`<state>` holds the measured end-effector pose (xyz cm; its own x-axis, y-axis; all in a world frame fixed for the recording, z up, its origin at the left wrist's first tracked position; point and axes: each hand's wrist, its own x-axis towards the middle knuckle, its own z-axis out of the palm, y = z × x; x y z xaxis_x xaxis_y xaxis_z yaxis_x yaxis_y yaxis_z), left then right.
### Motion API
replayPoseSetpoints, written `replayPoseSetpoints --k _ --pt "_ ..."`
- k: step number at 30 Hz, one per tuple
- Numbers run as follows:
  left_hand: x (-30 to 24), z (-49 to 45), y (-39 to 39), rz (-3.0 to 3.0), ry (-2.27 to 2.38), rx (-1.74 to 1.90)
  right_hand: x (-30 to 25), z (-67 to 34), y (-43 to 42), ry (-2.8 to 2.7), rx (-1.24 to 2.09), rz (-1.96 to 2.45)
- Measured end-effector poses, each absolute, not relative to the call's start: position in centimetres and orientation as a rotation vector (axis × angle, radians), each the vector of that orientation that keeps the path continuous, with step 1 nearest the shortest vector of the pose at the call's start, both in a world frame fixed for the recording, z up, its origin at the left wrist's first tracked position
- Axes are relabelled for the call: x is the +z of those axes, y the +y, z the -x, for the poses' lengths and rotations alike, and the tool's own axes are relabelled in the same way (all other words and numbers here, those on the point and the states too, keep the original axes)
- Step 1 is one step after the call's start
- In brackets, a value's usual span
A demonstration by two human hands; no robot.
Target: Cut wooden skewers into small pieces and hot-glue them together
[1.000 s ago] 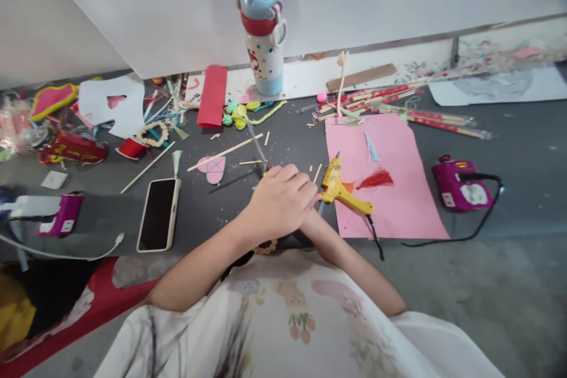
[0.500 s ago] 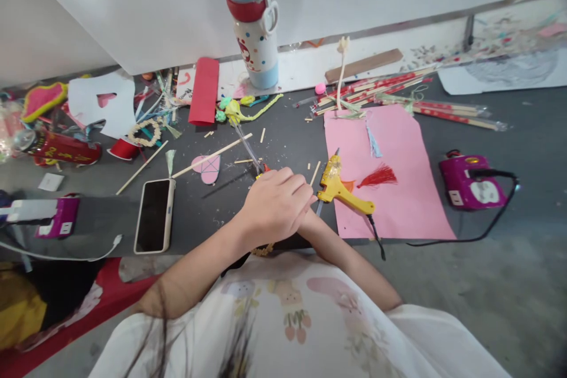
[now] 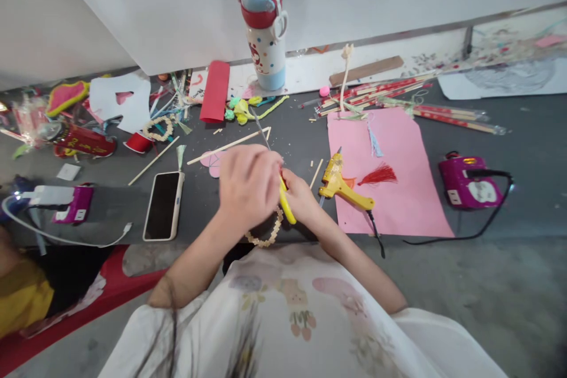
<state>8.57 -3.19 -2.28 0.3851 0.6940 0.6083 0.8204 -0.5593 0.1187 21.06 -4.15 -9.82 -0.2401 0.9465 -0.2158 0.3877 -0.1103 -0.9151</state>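
Observation:
My right hand [image 3: 301, 196] is closed around the yellow and red handle of the scissors [image 3: 287, 202], whose thin blades point away over the desk. My left hand [image 3: 248, 184], blurred, is over the scissors with its back to me; its fingers curl down out of sight and cover the middle of the scissors. Below both hands, a ring of small wooden pieces [image 3: 267, 243] lies at the desk's near edge. Beyond my left hand are a thin wooden stick [image 3: 224, 147] and a pink paper heart [image 3: 214, 163], partly covered.
A yellow glue gun [image 3: 348, 186] lies partly on the pink paper [image 3: 398, 212], right of my hands, beside a red tassel [image 3: 378, 175]. A phone [image 3: 163, 207] lies left. A water bottle [image 3: 266, 41] stands behind. Two purple power adapters [image 3: 470, 182] trail cables.
My left hand has shifted left from on top of my right hand, uncovering the yellow handle and the ring of wooden pieces. The view has shifted slightly.

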Motion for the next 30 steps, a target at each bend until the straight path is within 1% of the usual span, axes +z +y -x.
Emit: replayPoseSetpoints --k 3,7,17,25,30 --pt "-2.1 -6.2 -2.3 2.237 -1.499 -0.826 -9.3 -21.4 -4.5 -1.671 1.302 1.52" --pt "-2.5 -4.7 -1.5 2.318 -1.471 -0.699 -8.0 -22.0 -5.1 -1.737 1.247 1.513" --pt "-2.2 -4.5 -2.1 2.421 -1.448 -0.979 -6.2 -22.7 -6.0 -1.784 1.245 1.509" --pt "-1.5 -4.5 -2.6 2.499 -1.545 -0.959 -5.5 -23.0 -6.1 -1.819 1.216 1.49" --pt "-1.4 -4.3 -2.4 2.558 -1.565 -0.893 -6.1 -22.7 -6.2 -1.799 1.246 1.47"
